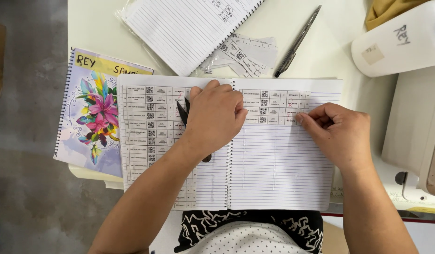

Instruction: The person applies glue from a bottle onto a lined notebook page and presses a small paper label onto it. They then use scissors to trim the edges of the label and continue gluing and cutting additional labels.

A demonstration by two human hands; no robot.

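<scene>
Open spiral notebook [274, 164] lies flat at frame centre, on a pale table [330, 42]. Left hand [215, 115] rests palm-down over the spine area, fingers curled, pressing the top of the pages; small black scissors [183, 113] sit under it, blades poking out at its 9 o'clock, a dark bit of handle showing at its 6. Can't tell if the fingers actually grip the scissors or just lie on them. Right hand [337, 134] at 3 o'clock from the left, well apart; fingers bent in, fingertips [302, 117] pressing the right end of a paper strip [274, 107] of printed table rows with square codes. Strip lies across the top of the right page. Left page is covered by a full printed sheet [149, 136] of the same kind.

At 9 o'clock of the notebook: a closed notebook with flower cover [92, 113], partly tucked under it. At 12: another lined notebook [189, 26] with cut paper scraps [248, 54] beside it. Pen [297, 42] at 1 o'clock, lying diagonal. White machine [415, 117] at 3 o'clock, at the table edge.
</scene>
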